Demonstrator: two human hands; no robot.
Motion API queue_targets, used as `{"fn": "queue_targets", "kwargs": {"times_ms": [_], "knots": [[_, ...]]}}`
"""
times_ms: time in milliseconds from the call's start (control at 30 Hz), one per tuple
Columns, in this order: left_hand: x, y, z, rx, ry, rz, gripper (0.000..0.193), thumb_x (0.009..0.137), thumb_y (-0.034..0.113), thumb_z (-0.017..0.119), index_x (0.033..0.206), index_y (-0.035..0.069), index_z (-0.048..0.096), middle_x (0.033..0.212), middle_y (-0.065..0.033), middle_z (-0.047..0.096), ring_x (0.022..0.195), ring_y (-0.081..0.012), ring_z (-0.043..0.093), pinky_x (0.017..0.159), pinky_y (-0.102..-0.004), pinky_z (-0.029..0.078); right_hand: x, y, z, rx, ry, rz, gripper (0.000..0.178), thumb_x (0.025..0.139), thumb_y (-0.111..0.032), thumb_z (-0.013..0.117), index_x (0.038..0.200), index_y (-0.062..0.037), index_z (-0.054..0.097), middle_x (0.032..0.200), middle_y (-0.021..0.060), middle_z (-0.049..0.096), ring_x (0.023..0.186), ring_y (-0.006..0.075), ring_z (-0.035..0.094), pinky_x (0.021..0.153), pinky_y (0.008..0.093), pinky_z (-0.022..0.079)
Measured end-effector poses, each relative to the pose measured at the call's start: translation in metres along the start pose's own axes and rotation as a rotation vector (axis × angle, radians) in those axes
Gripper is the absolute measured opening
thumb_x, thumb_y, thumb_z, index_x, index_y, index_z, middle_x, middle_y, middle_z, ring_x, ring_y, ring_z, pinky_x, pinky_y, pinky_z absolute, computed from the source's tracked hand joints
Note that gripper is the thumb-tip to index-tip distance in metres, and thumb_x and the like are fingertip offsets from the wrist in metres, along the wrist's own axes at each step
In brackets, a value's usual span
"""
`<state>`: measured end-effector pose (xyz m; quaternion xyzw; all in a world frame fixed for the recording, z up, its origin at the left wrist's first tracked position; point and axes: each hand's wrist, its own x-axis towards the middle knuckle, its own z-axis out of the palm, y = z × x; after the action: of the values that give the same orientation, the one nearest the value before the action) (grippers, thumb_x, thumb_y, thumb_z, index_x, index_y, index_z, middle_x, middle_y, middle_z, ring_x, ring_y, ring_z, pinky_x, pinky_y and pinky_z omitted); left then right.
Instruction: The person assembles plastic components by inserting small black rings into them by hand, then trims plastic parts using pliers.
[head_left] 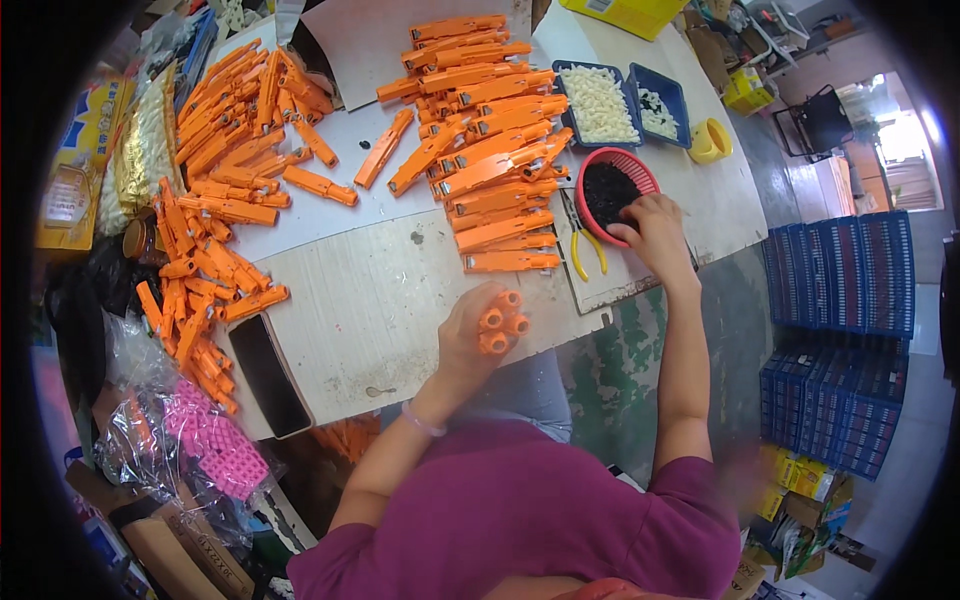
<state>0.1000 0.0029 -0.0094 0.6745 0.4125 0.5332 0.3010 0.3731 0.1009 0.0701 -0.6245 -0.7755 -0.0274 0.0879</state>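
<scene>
Four orange pieces (517, 325) in the left hand (468, 335), counted by the round hollow ends; held as one upright bundle in a firm curl, with ends poking out past thumb and fingers, toward the camera. Held just off the near edge of the table (340, 310), well apart from the right hand (655, 230). One red basket (632, 160) under that right hand, with loose black parts (608, 188) inside, too small and tangled to count. Reaching over the near rim with bent fingers, tips partly hidden; cannot tell of any pinch there, or of how wide a gap. Just beside the basket, one pair of yellow-handled pliers (577, 258). Beyond, two blue trays: one left tray (572, 120) full of white pieces, one right tray (683, 115) with fewer. Near them, one yellow ring-shaped object (697, 146). Left of the basket, one long stack of orange pieces (495, 175), overlapping, not countable; farther left, one sprawling orange heap (225, 150), likewise. At the near left edge, one dark phone (270, 375).
</scene>
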Motion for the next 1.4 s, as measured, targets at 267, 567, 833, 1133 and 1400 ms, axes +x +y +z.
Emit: {"fn": "queue_targets", "kwargs": {"times_ms": [267, 567, 833, 1133, 1400], "knots": [[-0.002, -0.001, -0.001, 0.001, -0.008, -0.035, 0.062, 0.072, 0.000, 0.074, 0.124, 0.007, 0.041, 0.107, -0.0127, 0.058, 0.089, -0.0241, 0.062, 0.075, -0.0306, 0.051, 0.007, -0.001, 0.007, 0.133, 0.001, 0.000, 0.017, 0.078, -0.022, 0.066, 0.082, -0.0054, 0.065, 0.083, 0.0092, 0.060, 0.094, 0.0275, 0.054, 0.091, 0.0404, 0.037], [-0.002, -0.003, 0.000, 0.022, 0.015, 0.007, 0.063, 0.071, 0.001, 0.074, 0.124, 0.008, 0.040, 0.110, -0.0134, 0.058, 0.089, -0.0270, 0.063, 0.076, -0.0323, 0.052, 0.008, -0.006, 0.006, 0.150, -0.091, -0.060, 0.016, 0.081, -0.021, 0.064, 0.084, -0.0053, 0.066, 0.084, 0.0087, 0.062, 0.092, 0.0269, 0.055, 0.089, 0.0398, 0.038], [-0.005, -0.007, 0.002, 0.013, 0.013, 0.015, 0.062, 0.072, 0.001, 0.073, 0.124, 0.008, 0.041, 0.109, -0.0141, 0.059, 0.090, -0.0272, 0.064, 0.077, -0.0329, 0.053, 0.002, -0.022, -0.007, 0.121, 0.185, -0.050, 0.011, 0.079, -0.015, 0.065, 0.084, -0.0061, 0.069, 0.081, 0.0055, 0.063, 0.087, 0.0244, 0.056, 0.086, 0.0378, 0.039], [-0.003, -0.005, -0.002, -0.006, 0.010, 0.022, 0.063, 0.072, 0.003, 0.074, 0.125, 0.008, 0.042, 0.110, -0.0142, 0.059, 0.092, -0.0276, 0.063, 0.078, -0.0331, 0.052, -0.011, -0.090, -0.053, 0.487, 0.278, -0.128, 0.008, 0.072, -0.007, 0.070, 0.076, -0.0067, 0.064, 0.077, 0.0040, 0.058, 0.083, 0.0225, 0.055, 0.083, 0.0360, 0.040], [-0.001, 0.001, -0.001, -0.066, 0.054, -0.025, 0.063, 0.064, 0.008, 0.078, 0.120, 0.007, 0.049, 0.108, -0.0162, 0.060, 0.095, -0.0348, 0.061, 0.079, -0.0387, 0.052, -0.040, -0.143, -0.062, 0.293, 0.109, -0.771, 0.018, 0.069, -0.010, 0.071, 0.085, -0.0110, 0.064, 0.089, -0.0021, 0.058, 0.091, 0.0163, 0.057, 0.098, 0.0469, 0.038]]}}
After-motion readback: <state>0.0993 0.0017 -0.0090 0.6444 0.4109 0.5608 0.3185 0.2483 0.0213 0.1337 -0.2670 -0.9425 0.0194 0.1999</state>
